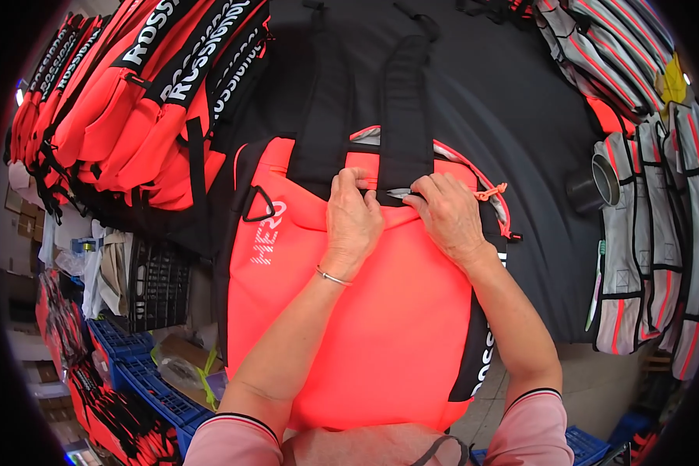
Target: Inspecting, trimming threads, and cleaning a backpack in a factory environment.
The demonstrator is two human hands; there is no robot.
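Observation:
A bright coral backpack (365, 334) with black side panels lies in front of me, its two black shoulder straps (404, 101) stretched away over the far edge. At the strap base, my left hand (355, 217) is closed, thumb and fingers pinching the fabric at the bag's upper edge. Just to its right, my right hand (449, 213) grips small silver thread snips (398, 193), whose pointed tips reach toward the left fingertips. The snips' handle is hidden in the right fingers. An orange cord pull (491, 192) sits on the curved zipper right of that hand.
Stacked coral and black backpacks (147, 116) fill the far left. Grey panels with coral stripes (637, 241) hang at the right, near a metal cup (604, 179) and a toothbrush (596, 283). A black basket (159, 283) and blue crates (151, 380) stand lower left. Dark cloth (489, 101) covers the table.

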